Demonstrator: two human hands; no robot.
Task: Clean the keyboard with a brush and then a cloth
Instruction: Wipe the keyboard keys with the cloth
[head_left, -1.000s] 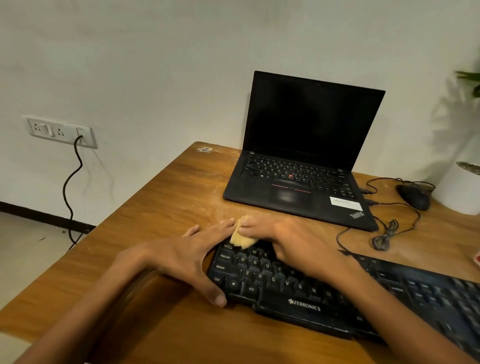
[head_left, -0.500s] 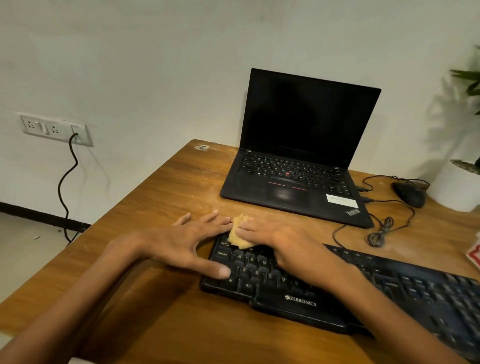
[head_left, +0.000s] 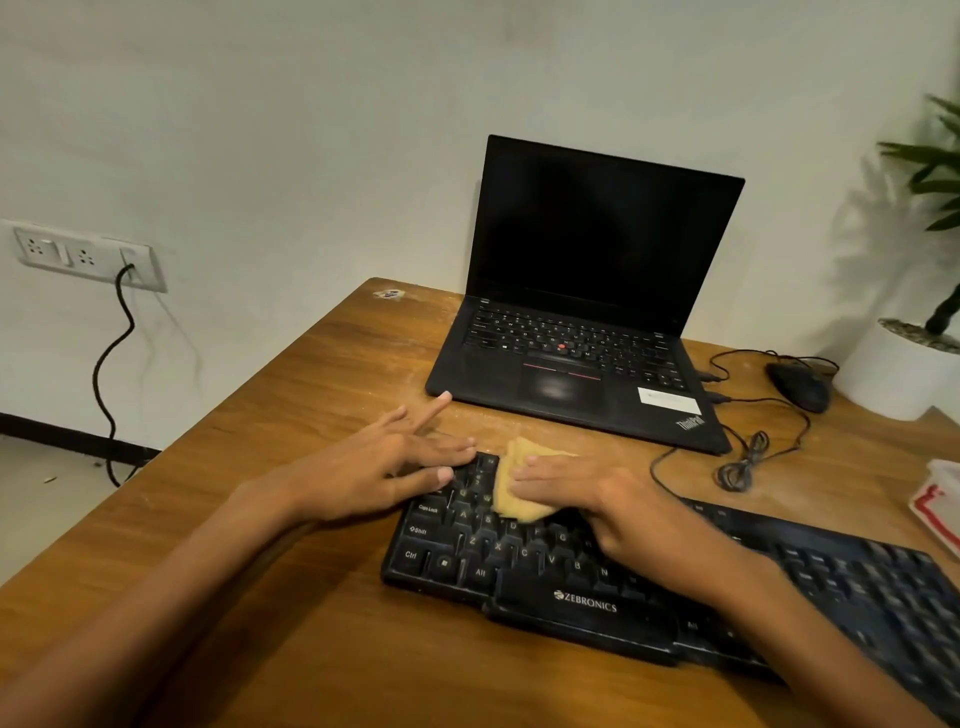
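A black Zebronics keyboard (head_left: 582, 603) lies across the near part of the wooden desk (head_left: 291, 415). A small yellow cloth (head_left: 511, 493) rests on its upper left keys. My right hand (head_left: 597, 501) lies flat on the cloth, fingers pressing it against the keys. My left hand (head_left: 384, 462) rests on the keyboard's top left corner with fingers spread, thumb on the keys, holding nothing. No brush is in view.
An open black laptop (head_left: 582, 322) stands behind the keyboard. To the right lie a black mouse (head_left: 800, 384) with a coiled cable (head_left: 740, 462), a white plant pot (head_left: 904, 369) and a white-and-red packet (head_left: 940, 499). A wall socket (head_left: 85, 254) with a black cord is at left.
My right hand has slid the cloth a little to the right along the top key rows. My left hand has shifted up to the keyboard's top left corner, thumb off the front edge.
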